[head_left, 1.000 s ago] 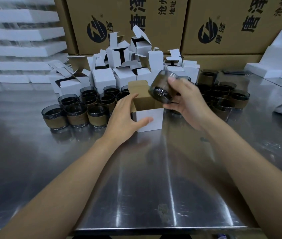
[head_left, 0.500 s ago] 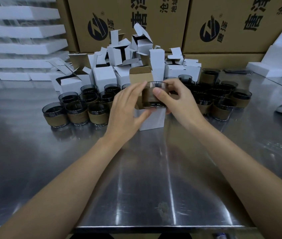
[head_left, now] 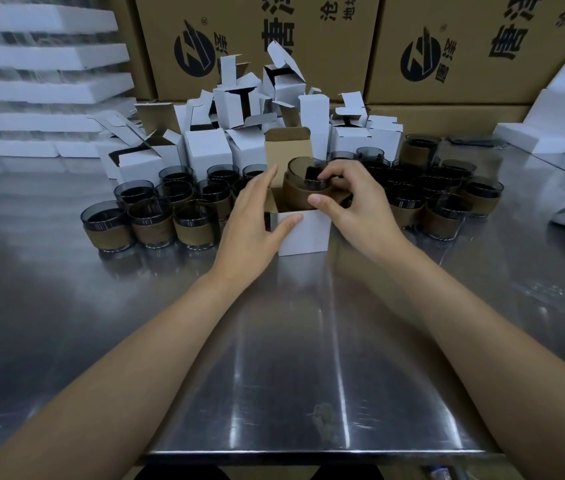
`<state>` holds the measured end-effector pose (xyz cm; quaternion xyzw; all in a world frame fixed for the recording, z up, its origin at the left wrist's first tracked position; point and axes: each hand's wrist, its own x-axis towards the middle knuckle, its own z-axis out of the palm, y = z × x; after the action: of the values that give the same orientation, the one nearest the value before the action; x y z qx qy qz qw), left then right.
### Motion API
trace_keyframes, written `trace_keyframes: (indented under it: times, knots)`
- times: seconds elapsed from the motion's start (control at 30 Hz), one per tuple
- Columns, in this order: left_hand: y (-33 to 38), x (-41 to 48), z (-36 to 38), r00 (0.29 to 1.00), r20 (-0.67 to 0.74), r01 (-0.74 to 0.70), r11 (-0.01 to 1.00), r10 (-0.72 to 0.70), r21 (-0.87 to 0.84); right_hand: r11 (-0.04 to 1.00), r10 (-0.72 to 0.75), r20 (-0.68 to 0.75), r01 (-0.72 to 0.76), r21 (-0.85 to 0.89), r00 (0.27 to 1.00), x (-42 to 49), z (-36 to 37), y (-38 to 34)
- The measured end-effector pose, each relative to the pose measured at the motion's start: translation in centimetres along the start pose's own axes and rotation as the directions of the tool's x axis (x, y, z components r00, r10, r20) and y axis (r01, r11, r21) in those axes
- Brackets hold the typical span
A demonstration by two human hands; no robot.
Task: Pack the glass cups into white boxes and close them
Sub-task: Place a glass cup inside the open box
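A small white box (head_left: 307, 232) stands open on the steel table, its brown-lined lid flap upright behind it. My left hand (head_left: 257, 216) grips the box's left side, thumb across its front. A dark glass cup with a brown sleeve (head_left: 303, 192) sits upright, partly down in the box mouth. My right hand (head_left: 350, 202) pinches the cup, fingers hooked over its rim and thumb on the sleeve. Several more sleeved cups stand in a group at the left (head_left: 154, 220) and another at the right (head_left: 447, 199).
A heap of open white boxes (head_left: 239, 133) lies behind the cups, with large brown cartons (head_left: 308, 39) along the back. White foam trays (head_left: 32, 91) are stacked at the far left and foam pieces (head_left: 558, 112) at the right. The table's front edge (head_left: 308, 453) is near me.
My right hand has turned the cup upright and lowered it from above the box into the box mouth. My left hand went from the cup back to the box's side.
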<state>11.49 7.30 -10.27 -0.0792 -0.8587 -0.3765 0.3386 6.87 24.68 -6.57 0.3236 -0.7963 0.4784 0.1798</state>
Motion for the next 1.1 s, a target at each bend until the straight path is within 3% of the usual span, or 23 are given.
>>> trace_keyframes:
  times: [0.2, 0.33, 0.53, 0.6, 0.67, 0.73, 0.8, 0.9, 0.97, 1.1]
  knots:
    - [-0.4, 0.0, 0.3, 1.000, 0.017, 0.010, 1.000, -0.010, -0.012, 0.994, 0.040, 0.080, -0.032, -0.107, 0.996, 0.4, 0.4, 0.6]
    - [-0.3, -0.1, 0.3, 0.999, 0.035, 0.004, 1.000, -0.004, -0.004, 0.959, -0.001, 0.234, 0.067, -0.276, 0.972, 0.1, 0.6, 1.3]
    - [0.3, -0.2, 0.0, 0.999, 0.048, 0.011, 1.000, -0.010, -0.025, 0.934, -0.015, 0.266, 0.109, -0.341, 0.964, -0.1, 0.6, 1.7]
    - [0.5, -0.1, -0.2, 1.000, 0.018, 0.017, 0.998, -0.016, -0.057, 0.956, -0.044, 0.228, 0.107, -0.273, 0.973, -0.1, 0.4, 1.5]
    - [0.8, -0.1, -0.4, 0.998, -0.042, 0.051, 0.993, -0.056, -0.103, 0.988, -0.060, 0.066, 0.069, -0.139, 0.996, -0.1, 0.2, 1.3]
    - [0.9, 0.0, -0.6, 0.977, -0.083, 0.168, 0.953, -0.194, -0.254, 0.997, 0.071, -0.127, -0.065, 0.052, 0.989, 0.1, -0.1, 1.2]
    - [1.1, 0.3, -0.9, 0.932, -0.098, 0.270, 0.851, -0.348, -0.450, 0.908, 0.319, -0.202, -0.237, 0.345, 0.926, 0.3, -0.1, 1.2]
    - [1.1, 0.8, -1.0, 0.871, -0.051, 0.339, 0.673, -0.488, -0.657, 0.571, 0.622, -0.078, -0.383, 0.726, 0.779, 0.5, 0.2, 1.3]
    - [1.2, 0.8, -0.9, 0.856, 0.016, 0.378, 0.606, -0.517, -0.700, 0.447, 0.668, 0.013, -0.415, 0.793, 0.744, 0.3, 0.5, 1.3]
    - [1.6, 0.5, -0.4, 0.869, 0.074, 0.401, 0.607, -0.490, -0.687, 0.596, 0.584, 0.030, -0.454, 0.662, 0.811, 0.1, 1.4, 1.2]
